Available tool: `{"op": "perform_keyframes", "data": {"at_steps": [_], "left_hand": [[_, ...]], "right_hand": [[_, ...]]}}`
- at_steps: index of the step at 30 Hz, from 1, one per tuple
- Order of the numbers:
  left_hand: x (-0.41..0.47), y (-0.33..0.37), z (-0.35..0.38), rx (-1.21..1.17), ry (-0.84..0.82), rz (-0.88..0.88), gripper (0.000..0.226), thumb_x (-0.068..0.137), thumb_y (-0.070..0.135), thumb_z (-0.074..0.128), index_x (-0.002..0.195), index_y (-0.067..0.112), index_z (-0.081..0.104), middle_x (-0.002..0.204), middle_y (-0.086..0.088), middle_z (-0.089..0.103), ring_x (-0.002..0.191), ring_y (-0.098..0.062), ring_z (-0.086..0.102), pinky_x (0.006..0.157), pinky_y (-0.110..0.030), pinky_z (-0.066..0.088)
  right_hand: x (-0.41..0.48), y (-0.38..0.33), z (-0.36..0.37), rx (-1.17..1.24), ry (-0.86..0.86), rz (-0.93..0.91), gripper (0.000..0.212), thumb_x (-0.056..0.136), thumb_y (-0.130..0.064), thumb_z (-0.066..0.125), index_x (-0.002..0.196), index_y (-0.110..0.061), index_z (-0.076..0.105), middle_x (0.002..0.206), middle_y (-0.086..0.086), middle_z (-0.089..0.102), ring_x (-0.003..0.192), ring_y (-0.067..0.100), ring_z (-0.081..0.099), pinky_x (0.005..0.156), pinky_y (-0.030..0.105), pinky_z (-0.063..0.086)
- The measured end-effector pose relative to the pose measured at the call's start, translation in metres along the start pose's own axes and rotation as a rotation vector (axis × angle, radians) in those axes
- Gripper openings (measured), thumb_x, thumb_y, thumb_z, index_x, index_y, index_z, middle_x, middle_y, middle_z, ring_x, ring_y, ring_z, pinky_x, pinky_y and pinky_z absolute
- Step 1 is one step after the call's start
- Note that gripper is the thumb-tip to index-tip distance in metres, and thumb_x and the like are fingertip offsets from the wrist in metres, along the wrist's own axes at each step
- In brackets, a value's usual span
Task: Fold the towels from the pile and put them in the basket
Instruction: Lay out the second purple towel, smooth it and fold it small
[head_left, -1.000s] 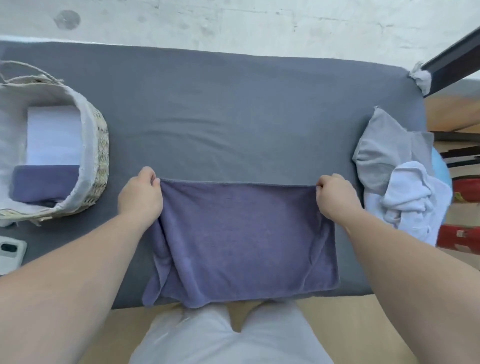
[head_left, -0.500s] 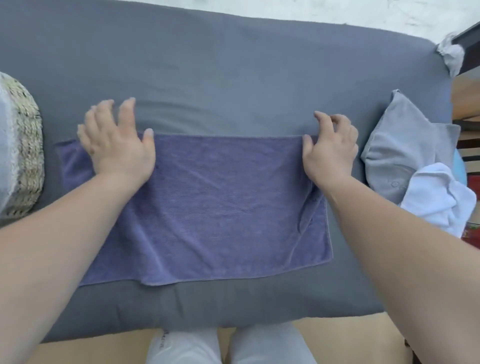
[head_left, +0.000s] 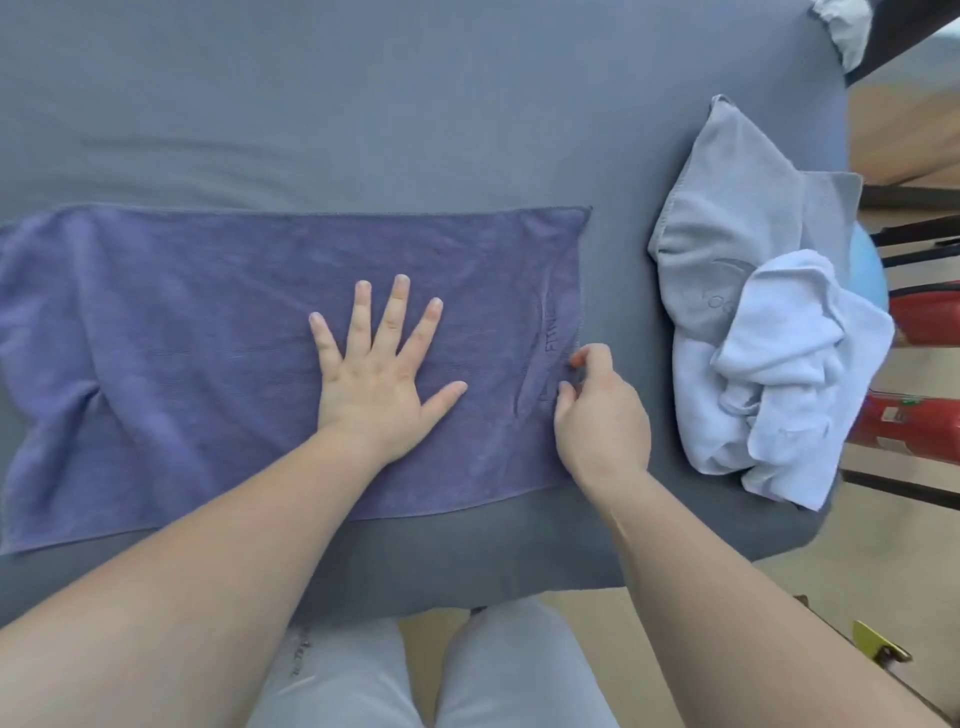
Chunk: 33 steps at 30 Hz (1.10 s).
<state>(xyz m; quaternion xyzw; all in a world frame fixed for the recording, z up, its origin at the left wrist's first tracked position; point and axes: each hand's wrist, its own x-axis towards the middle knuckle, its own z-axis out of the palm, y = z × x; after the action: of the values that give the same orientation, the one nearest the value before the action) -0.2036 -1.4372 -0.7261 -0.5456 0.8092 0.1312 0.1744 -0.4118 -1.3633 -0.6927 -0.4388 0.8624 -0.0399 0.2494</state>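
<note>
Head view: purple towel (head_left: 208, 338) lies spread flat on the grey-covered table (head_left: 415, 104), long side running left-right, its left end reaching the frame's left edge w/ some wrinkles there. Left hand (head_left: 379, 374) rests palm-down on the towel's right-centre, fingers splayed wide, gripping nothing, just pressing flat. Right hand (head_left: 597, 405) sits at the towel's right edge, thumb & fingertips curled in at the hem near some embossed lettering; looks like a pinch on the edge, though whether fabric is actually caught between the fingers can't be told. Small crease in the cloth just left of that hand.

Pile of unfolded towels at the table's right end, apart from the purple one: grey towel (head_left: 727, 218) underneath, crumpled white towel (head_left: 789, 374) on top & partly hanging over the table edge. Basket not in frame. Person's light trousers (head_left: 426, 675) show below the near table edge. Red objects (head_left: 924, 426) on the floor beyond the pile, right side
</note>
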Motion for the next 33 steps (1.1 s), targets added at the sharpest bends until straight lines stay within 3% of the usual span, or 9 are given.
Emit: {"op": "perform_keyframes", "data": {"at_steps": [5, 8, 11, 13, 15, 17, 21, 28, 33], "left_hand": [[-0.002, 0.005, 0.005, 0.019, 0.042, 0.002, 0.091, 0.081, 0.087, 0.004, 0.154, 0.037, -0.017, 0.162, 0.000, -0.029, 0.149, -0.034, -0.024, 0.113, -0.072, -0.004], [-0.006, 0.013, 0.006, 0.055, 0.050, 0.052, 0.093, 0.079, 0.088, 0.002, 0.155, 0.036, -0.017, 0.163, -0.001, -0.028, 0.149, -0.035, -0.022, 0.113, -0.071, -0.002], [-0.007, 0.021, 0.008, 0.052, 0.054, 0.055, 0.095, 0.078, 0.089, 0.003, 0.155, 0.036, -0.017, 0.162, -0.002, -0.028, 0.149, -0.036, -0.022, 0.114, -0.071, -0.003], [-0.008, 0.022, 0.009, 0.047, 0.063, 0.054, 0.096, 0.078, 0.090, 0.003, 0.155, 0.036, -0.017, 0.163, -0.002, -0.028, 0.149, -0.036, -0.022, 0.114, -0.071, -0.002], [-0.007, 0.021, 0.010, 0.052, 0.071, 0.059, 0.097, 0.077, 0.090, 0.003, 0.155, 0.035, -0.017, 0.163, -0.002, -0.027, 0.150, -0.035, -0.022, 0.114, -0.070, -0.001], [-0.007, 0.021, 0.010, 0.045, 0.079, 0.061, 0.096, 0.079, 0.088, 0.005, 0.155, 0.034, -0.017, 0.163, -0.002, -0.026, 0.150, -0.035, -0.021, 0.115, -0.070, 0.000], [-0.010, 0.015, 0.012, -0.017, 0.101, 0.027, 0.092, 0.086, 0.081, 0.014, 0.158, 0.028, -0.009, 0.165, -0.003, -0.020, 0.151, -0.033, -0.018, 0.115, -0.070, -0.002], [-0.036, -0.031, 0.011, -0.022, 0.048, -0.090, 0.085, 0.090, 0.076, 0.015, 0.157, 0.031, -0.008, 0.165, -0.006, -0.021, 0.150, -0.033, -0.020, 0.116, -0.067, -0.004], [-0.066, -0.099, 0.003, -0.133, 0.090, -0.216, 0.082, 0.092, 0.071, 0.029, 0.159, 0.028, 0.008, 0.167, -0.008, -0.008, 0.152, -0.031, -0.014, 0.119, -0.063, -0.005]], "right_hand": [[-0.007, 0.034, -0.009, 0.073, -0.016, -0.008, 0.007, 0.099, -0.020, 0.043, 0.096, -0.026, 0.046, 0.094, 0.003, 0.058, 0.080, 0.034, 0.053, 0.070, 0.043, 0.045], [-0.017, 0.050, -0.008, 0.050, -0.028, -0.028, 0.011, 0.100, -0.019, 0.043, 0.104, -0.023, 0.052, 0.099, 0.004, 0.054, 0.082, 0.034, 0.055, 0.073, 0.044, 0.047], [-0.021, 0.044, -0.004, -0.050, 0.126, -0.108, 0.023, 0.093, -0.018, 0.055, 0.116, -0.019, 0.058, 0.108, 0.010, 0.052, 0.089, 0.037, 0.055, 0.073, 0.044, 0.047], [-0.019, 0.029, 0.000, -0.098, 0.232, -0.209, 0.037, 0.088, -0.022, 0.061, 0.124, -0.017, 0.060, 0.122, 0.013, 0.053, 0.105, 0.037, 0.054, 0.086, 0.047, 0.045], [-0.011, 0.007, 0.008, -0.119, 0.217, -0.325, 0.050, 0.092, -0.031, 0.057, 0.139, -0.017, 0.054, 0.146, 0.015, 0.045, 0.133, 0.036, 0.043, 0.107, 0.050, 0.035], [0.004, -0.015, 0.015, -0.158, 0.133, -0.386, 0.063, 0.098, -0.043, 0.047, 0.154, -0.019, 0.036, 0.163, 0.015, 0.023, 0.151, 0.035, 0.019, 0.121, 0.052, 0.016], [0.040, -0.017, 0.028, -0.282, -0.044, -0.361, 0.078, 0.098, -0.066, 0.025, 0.161, -0.026, 0.002, 0.168, 0.007, -0.013, 0.154, 0.030, -0.014, 0.123, 0.054, -0.004], [0.048, 0.004, 0.028, -0.377, -0.042, -0.360, 0.082, 0.094, -0.075, 0.018, 0.160, -0.031, -0.003, 0.167, 0.007, -0.018, 0.153, 0.030, -0.019, 0.123, 0.055, -0.005], [0.032, -0.034, 0.027, -0.357, -0.029, -0.367, 0.078, 0.098, -0.067, 0.024, 0.161, -0.026, 0.003, 0.168, 0.010, -0.012, 0.153, 0.029, -0.017, 0.122, 0.056, -0.006]]}}
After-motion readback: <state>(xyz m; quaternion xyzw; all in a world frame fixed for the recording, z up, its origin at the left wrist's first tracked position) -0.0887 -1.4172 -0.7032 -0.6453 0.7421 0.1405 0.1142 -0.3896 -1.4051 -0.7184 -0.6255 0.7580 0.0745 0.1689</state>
